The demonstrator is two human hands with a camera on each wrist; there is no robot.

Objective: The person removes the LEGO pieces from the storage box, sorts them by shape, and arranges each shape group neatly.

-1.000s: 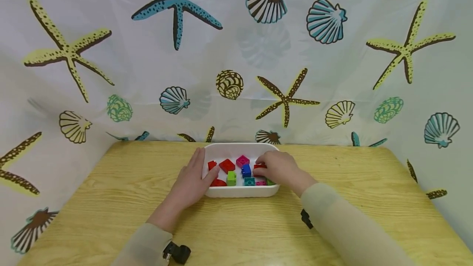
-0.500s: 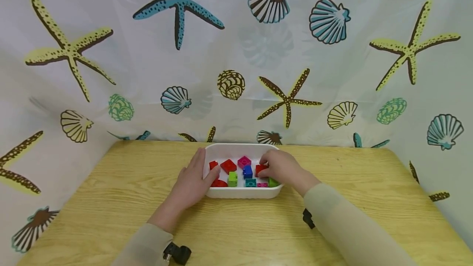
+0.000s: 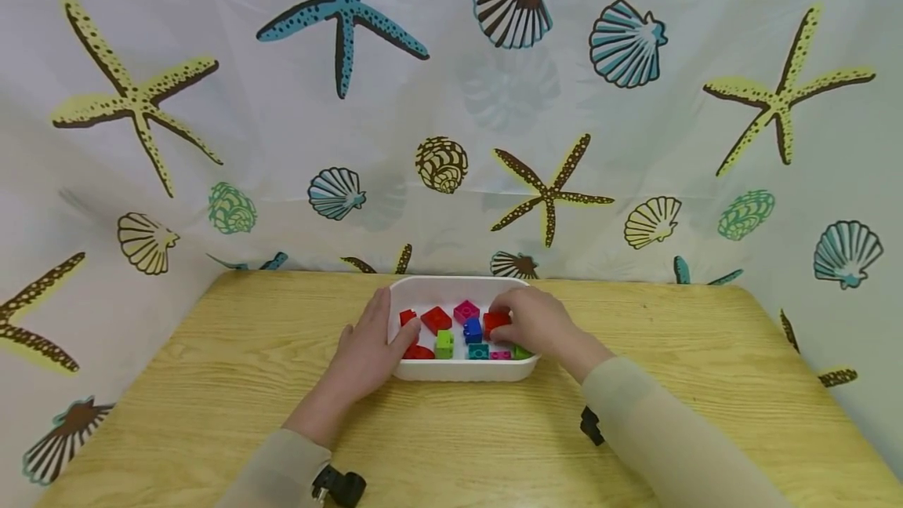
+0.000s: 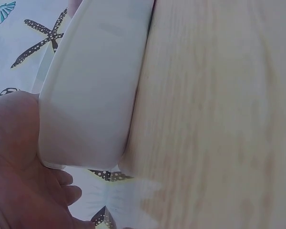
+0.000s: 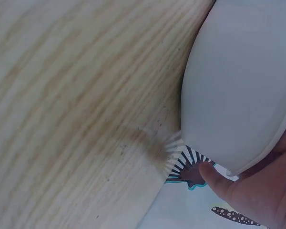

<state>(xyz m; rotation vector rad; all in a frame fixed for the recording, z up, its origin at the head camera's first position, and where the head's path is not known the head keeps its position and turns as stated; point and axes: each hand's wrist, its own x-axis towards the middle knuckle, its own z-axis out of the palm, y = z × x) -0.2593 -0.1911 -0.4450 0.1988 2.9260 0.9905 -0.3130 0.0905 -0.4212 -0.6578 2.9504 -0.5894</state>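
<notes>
A white plastic bin (image 3: 462, 371) holds several toy building blocks near the table's far edge. My left hand (image 3: 363, 347) holds its left end, the thumb over the rim and the fingers along the outside; in the left wrist view this hand (image 4: 19, 143) wraps the end wall. At the right end, my right hand (image 3: 539, 320) reaches over the rim, its thumb and fingers on a red block (image 3: 496, 323). Beside that lie a blue block (image 3: 472, 330) and a teal block (image 3: 478, 352). In the right wrist view the bin wall (image 5: 238, 76) hides the block.
Also in the bin are a lime green block (image 3: 444, 344), a magenta block (image 3: 466, 311) and a red block (image 3: 436, 321) in the middle. The bin stands on a wooden table (image 3: 458, 445). A curtain (image 3: 423, 92) printed with shells and starfish hangs behind.
The red block at my right fingers has shifted and turned slightly. My left hand stays on the bin's left end, and the bin has hardly moved.
</notes>
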